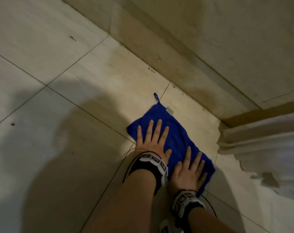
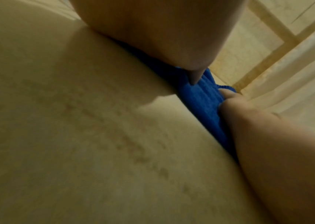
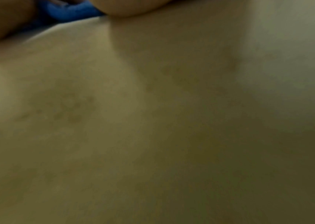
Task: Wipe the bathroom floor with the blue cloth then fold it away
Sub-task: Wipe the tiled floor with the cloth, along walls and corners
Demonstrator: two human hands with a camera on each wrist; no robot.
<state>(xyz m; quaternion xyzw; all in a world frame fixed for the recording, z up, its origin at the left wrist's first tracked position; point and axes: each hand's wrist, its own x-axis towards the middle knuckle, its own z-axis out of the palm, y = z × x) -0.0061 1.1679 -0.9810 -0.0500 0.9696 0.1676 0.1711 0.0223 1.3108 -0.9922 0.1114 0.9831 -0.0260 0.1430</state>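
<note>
The blue cloth (image 1: 174,137) lies folded into a rectangle on the beige tiled floor (image 1: 75,148), a small hanging loop and a white tag at its far end. My left hand (image 1: 151,140) presses flat on the cloth's left part, fingers straight and spread. My right hand (image 1: 190,169) presses flat on its near right part, fingers also straight. In the left wrist view the blue cloth (image 2: 202,106) shows as a thin strip under my palm. Only a blurred patch of the blue cloth (image 3: 70,10) appears at the top of the right wrist view.
A raised beige step or wall base (image 1: 176,52) runs diagonally behind the cloth. A pale curtain (image 1: 260,143) hangs at the right, its hem on the floor near the cloth. Open tiled floor spreads to the left, partly in my shadow.
</note>
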